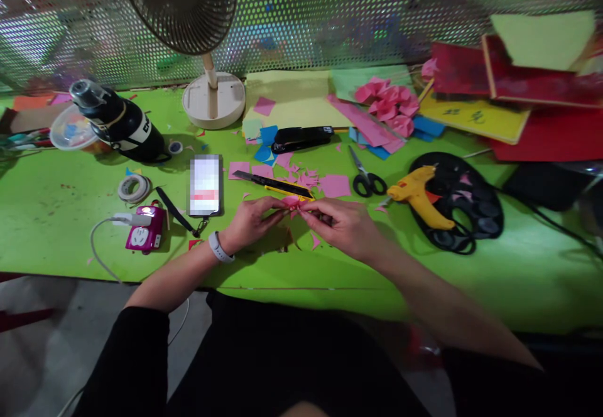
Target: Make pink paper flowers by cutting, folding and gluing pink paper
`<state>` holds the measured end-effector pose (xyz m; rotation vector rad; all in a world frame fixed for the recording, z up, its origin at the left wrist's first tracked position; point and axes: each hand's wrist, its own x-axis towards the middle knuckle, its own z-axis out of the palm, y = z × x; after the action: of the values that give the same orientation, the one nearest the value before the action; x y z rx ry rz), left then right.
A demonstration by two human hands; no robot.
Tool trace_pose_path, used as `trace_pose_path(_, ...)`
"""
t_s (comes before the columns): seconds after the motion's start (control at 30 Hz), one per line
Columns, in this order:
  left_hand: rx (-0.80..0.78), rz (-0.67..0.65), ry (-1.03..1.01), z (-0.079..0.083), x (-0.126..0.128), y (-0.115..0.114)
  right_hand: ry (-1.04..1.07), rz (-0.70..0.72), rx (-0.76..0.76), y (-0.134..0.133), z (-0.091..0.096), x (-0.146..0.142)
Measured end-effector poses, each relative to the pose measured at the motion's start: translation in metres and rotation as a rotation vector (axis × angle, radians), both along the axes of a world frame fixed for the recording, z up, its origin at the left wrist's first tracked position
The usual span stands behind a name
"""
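Between my two hands, over the near middle of the green table, is a small piece of pink paper. My left hand pinches its left side, a pale band on that wrist. From the other side my right hand grips it with thumb and fingers. The fingers partly cover the paper, so its full shape is hidden. Just beyond the fingertips lies a black and yellow utility knife. Pink paper squares and small scraps are scattered around it. Black-handled scissors rest to the right.
A yellow glue gun lies on a black palette at right. Behind are a stapler, pink paper flowers and a fan. Leftward are a phone, a tape roll, a purple socket adapter and a black bottle.
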<state>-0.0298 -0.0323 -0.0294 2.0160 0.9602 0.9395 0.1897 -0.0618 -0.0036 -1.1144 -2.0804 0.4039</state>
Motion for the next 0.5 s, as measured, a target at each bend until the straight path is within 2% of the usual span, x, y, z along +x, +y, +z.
trace_pose_path(0.3,0.032,0.0,-0.002,-0.002,0.0,0.0,0.013,-0.027,0.07,0.0,0.002,-0.002)
trace_pose_path(0.5,0.208,-0.016,-0.012,-0.009,0.0,0.002,-0.004,-0.043,0.027,-0.001,0.001,-0.001)
